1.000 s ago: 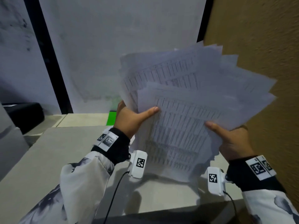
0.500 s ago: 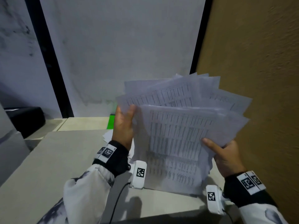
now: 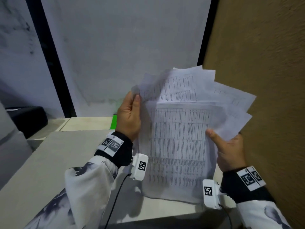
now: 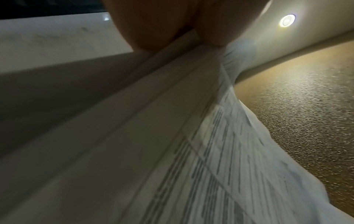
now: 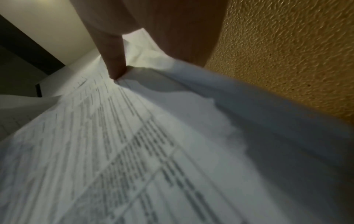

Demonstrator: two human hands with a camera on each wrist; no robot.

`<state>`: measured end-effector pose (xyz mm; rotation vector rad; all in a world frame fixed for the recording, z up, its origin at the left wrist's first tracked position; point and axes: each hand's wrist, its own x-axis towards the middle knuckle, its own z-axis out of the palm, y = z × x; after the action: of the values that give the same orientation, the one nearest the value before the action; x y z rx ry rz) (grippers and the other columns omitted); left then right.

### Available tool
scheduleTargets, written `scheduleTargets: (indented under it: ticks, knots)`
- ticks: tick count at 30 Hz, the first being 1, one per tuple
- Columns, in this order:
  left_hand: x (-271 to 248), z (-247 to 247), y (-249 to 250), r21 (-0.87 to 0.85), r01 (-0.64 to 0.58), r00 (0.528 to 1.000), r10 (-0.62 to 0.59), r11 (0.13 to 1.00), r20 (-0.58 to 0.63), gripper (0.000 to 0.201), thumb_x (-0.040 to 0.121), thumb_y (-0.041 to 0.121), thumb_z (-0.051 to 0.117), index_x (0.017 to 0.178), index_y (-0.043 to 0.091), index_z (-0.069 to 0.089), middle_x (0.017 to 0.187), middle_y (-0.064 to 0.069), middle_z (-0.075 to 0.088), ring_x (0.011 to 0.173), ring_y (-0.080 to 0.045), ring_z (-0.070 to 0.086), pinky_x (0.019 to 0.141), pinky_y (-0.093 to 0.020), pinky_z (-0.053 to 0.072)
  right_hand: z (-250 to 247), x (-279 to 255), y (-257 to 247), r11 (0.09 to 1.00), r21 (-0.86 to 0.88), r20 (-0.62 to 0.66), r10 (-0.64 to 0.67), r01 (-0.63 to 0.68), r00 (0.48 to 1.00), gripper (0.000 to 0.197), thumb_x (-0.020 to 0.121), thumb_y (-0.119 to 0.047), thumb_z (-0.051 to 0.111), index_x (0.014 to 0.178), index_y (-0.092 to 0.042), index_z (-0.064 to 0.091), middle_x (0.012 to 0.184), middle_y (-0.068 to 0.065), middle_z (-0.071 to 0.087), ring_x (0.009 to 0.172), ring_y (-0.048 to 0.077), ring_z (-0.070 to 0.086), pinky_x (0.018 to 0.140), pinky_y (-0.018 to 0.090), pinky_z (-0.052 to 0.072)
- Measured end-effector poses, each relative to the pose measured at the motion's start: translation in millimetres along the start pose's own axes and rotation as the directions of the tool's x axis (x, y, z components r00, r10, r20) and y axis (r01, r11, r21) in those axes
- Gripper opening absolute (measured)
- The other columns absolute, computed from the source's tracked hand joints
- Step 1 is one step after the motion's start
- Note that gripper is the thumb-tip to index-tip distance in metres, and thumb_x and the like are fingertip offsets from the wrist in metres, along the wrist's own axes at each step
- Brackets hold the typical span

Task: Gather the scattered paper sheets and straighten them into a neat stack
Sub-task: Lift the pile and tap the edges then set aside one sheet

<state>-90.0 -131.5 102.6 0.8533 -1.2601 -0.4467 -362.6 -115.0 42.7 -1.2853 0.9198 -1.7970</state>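
A fanned bundle of printed paper sheets [image 3: 179, 139] stands upright with its bottom edge on the grey table [image 3: 54, 159]. The upper corners splay out to the right. My left hand [image 3: 130, 116] lies along the bundle's left edge with fingers nearly straight, thumb in front. My right hand [image 3: 229, 151] grips the right edge, thumb on the front sheet and fingers behind. The left wrist view shows the sheets [image 4: 220, 159] edge-on under my left hand [image 4: 172, 27]. In the right wrist view my right hand's thumb [image 5: 113, 60] presses on the sheets [image 5: 134, 151].
A brown textured wall [image 3: 264, 63] stands close on the right, touching distance from the fanned corners. A white wall panel [image 3: 123, 55] is behind. A black device [image 3: 28, 119] sits at far left, and a green object [image 3: 114, 121] peeks out behind my left hand.
The bundle has come down from raised to standing on the table. My left hand slid up its left edge, and the sheets are less spread than a second ago.
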Motion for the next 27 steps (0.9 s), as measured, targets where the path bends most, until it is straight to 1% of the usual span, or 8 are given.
scheduleTargets:
  ticks: [4,6,10,13,15,22,25,27]
  knots:
    - [-4.2,-13.3,-16.8,-0.23,0.266,0.963,-0.246,0.936,0.111,0.064,0.088,0.034,0.072,0.141,0.028,0.036,0.144,-0.008,0.052,0.13,-0.025,0.055,0.106,-0.053,0.046,6.2,-0.9,-6.3,0.997,-0.035,-0.105,-0.079,0.075,0.991,0.031,0.085,0.006,0.073,0.111,-0.01,0.07,0.101,-0.004,0.079,0.096,0.01,0.076,0.083,0.023,0.06]
    - [-34.4,-12.4,-27.8,-0.137,0.406,0.905,-0.377,0.904,0.195,0.075,0.074,0.019,0.087,0.137,0.015,0.047,0.129,-0.006,0.066,0.117,-0.02,0.066,0.1,-0.054,0.051,12.7,-3.2,-6.5,0.994,-0.048,-0.154,-0.107,0.101,0.982,0.037,0.083,0.008,0.075,0.118,0.0,0.067,0.102,-0.002,0.076,0.088,-0.001,0.074,0.079,0.014,0.057]
    - [-42.8,3.1,-16.9,0.197,0.239,0.97,-0.243,0.951,-0.004,0.036,0.074,0.013,0.086,0.103,0.024,0.067,0.095,0.016,0.07,0.081,0.009,0.067,0.091,-0.035,0.057,23.4,-3.7,-19.0,0.983,-0.058,-0.153,-0.183,0.176,0.971,0.045,0.081,0.004,0.078,0.124,0.006,0.064,0.113,-0.006,0.073,0.093,-0.004,0.072,0.082,0.013,0.056]
    - [-13.3,7.9,17.2,0.302,0.089,0.992,-0.058,0.949,-0.108,0.031,0.076,0.024,0.085,0.102,0.019,0.068,0.087,0.009,0.07,0.076,-0.004,0.061,0.073,-0.031,0.055,29.4,-1.9,-48.9,0.955,-0.119,-0.156,-0.29,0.273,0.944,0.052,0.078,-0.022,0.084,0.118,0.007,0.068,0.119,0.001,0.075,0.102,0.003,0.073,0.089,0.019,0.056]
    - [-10.8,18.5,24.9,0.369,0.015,0.989,0.041,0.929,-0.142,0.035,0.075,0.026,0.084,0.105,0.016,0.069,0.089,0.0,0.073,0.078,-0.016,0.064,0.068,-0.029,0.053,32.6,0.5,-62.9,0.942,-0.118,-0.15,-0.329,0.314,0.932,0.046,0.08,-0.015,0.083,0.119,0.006,0.068,0.117,0.002,0.075,0.102,0.007,0.074,0.089,0.02,0.057]
    - [-38.7,23.4,-19.1,-0.028,0.317,0.938,-0.317,0.948,-0.142,0.025,0.068,0.01,0.088,0.082,0.016,0.068,0.079,0.0,0.074,0.071,-0.011,0.068,0.075,-0.04,0.061,15.0,10.2,-21.9,0.989,-0.145,0.215,0.055,-0.024,0.975,0.054,0.074,0.009,0.076,0.126,-0.004,0.065,0.118,0.005,0.076,0.109,0.02,0.073,0.096,0.043,0.058]
    - [-27.2,10.0,-10.3,-0.115,0.307,0.951,-0.309,0.945,0.007,0.032,0.075,-0.005,0.08,0.102,0.008,0.069,0.097,-0.005,0.074,0.073,0.004,0.069,0.074,-0.017,0.057,-0.1,15.6,-26.3,0.984,-0.178,0.25,0.054,-0.009,0.967,0.047,0.074,0.007,0.075,0.116,-0.014,0.07,0.109,-0.009,0.079,0.102,0.009,0.073,0.087,0.029,0.059]
    - [-11.0,2.2,-2.6,-0.135,0.311,0.949,-0.3,0.941,0.092,0.036,0.075,-0.004,0.08,0.108,0.005,0.068,0.103,-0.007,0.074,0.084,-0.004,0.072,0.083,-0.023,0.059,-3.7,25.6,-34.8,0.994,-0.106,0.196,0.027,-0.007,0.98,0.044,0.077,0.006,0.074,0.116,-0.015,0.069,0.111,-0.01,0.078,0.104,0.01,0.073,0.087,0.026,0.058]
